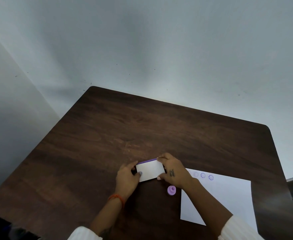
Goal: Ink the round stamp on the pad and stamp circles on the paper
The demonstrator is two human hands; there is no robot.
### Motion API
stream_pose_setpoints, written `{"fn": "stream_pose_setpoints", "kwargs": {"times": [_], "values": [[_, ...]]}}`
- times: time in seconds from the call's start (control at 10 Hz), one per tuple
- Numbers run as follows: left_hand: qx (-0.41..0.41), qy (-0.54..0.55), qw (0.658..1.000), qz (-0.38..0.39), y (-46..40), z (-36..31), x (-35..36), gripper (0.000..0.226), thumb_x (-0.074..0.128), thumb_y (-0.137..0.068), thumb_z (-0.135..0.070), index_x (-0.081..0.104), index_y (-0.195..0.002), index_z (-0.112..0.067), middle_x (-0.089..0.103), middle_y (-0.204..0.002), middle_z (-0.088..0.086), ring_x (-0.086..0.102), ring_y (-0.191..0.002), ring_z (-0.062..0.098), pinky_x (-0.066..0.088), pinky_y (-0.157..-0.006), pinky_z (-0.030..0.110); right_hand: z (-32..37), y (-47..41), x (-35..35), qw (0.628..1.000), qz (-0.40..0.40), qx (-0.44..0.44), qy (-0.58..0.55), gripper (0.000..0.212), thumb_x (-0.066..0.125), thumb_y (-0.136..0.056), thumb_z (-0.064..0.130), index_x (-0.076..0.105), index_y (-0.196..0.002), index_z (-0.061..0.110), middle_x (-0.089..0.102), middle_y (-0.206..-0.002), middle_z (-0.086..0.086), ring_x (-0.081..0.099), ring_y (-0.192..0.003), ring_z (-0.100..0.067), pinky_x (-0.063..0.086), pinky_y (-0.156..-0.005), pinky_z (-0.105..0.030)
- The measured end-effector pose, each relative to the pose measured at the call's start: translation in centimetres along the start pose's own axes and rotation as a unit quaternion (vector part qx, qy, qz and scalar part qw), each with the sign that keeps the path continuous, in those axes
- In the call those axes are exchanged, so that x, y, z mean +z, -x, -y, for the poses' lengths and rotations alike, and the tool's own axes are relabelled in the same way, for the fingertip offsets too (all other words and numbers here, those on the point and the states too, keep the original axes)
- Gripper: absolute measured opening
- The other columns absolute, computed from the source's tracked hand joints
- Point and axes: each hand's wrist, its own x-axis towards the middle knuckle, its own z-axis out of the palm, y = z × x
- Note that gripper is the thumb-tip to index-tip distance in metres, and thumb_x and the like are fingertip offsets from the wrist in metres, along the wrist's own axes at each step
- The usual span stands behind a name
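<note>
My fingers (139, 173) on both hands pinch the short ends of the white ink pad (150, 170), left hand (127, 178) and right hand (174, 174) closed on it, its purple edge facing the counter's (142, 122) far edge. If I pry unevenly, the pad could skid or flip, smearing ink. The round stamp (171, 190) stands untouched just beside my right wrist, nearer me, with the paper (228, 196) toward the right edge.

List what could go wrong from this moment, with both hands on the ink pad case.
The round stamp stands loose beside the right hand; the wrist may knock it over. Both hands, the left hand included, grip the ink pad case by its edges, so ink might reach fingers and smudge the paper near the stamped circles.
</note>
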Motion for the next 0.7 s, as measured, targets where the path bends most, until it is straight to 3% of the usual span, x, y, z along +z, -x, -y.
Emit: {"fn": "stream_pose_setpoints", "kwargs": {"times": [0.3,0.5,0.7], "values": [[0.0,0.009,1.0,0.008,-0.6,-0.1,-0.4,0.041,0.071,-0.077,-0.013,0.06,-0.116,-0.014,0.055,-0.119,0.012,0.056,-0.105,0.026,0.053,-0.09,0.046,0.5,-0.4,-0.6,0.999,0.028,0.007,0.035,0.072,0.072,-0.077,0.023,0.035,-0.137,0.015,0.04,-0.145,-0.008,0.037,-0.132,-0.026,0.032,-0.109,-0.036],[0.004,-0.002,1.0,0.001,-0.7,-0.3,-0.5,0.039,0.07,-0.079,-0.017,0.059,-0.116,-0.014,0.057,-0.123,0.012,0.054,-0.11,0.024,0.048,-0.098,0.041,1.0,-0.3,-0.8,0.997,0.034,0.006,0.062,0.072,0.072,-0.077,0.025,0.035,-0.137,0.013,0.041,-0.141,-0.011,0.037,-0.129,-0.027,0.034,-0.107,-0.037],[0.065,-0.066,0.994,-0.063,0.7,-0.7,-0.6,0.047,0.06,-0.086,-0.032,0.045,-0.129,-0.02,0.044,-0.133,0.008,0.05,-0.115,0.022,0.048,-0.096,0.038,1.6,0.1,-0.9,0.998,0.009,-0.002,0.055,0.077,0.064,-0.083,0.035,0.02,-0.143,0.013,0.021,-0.155,-0.009,0.021,-0.14,-0.027,0.025,-0.113,-0.041]]}}
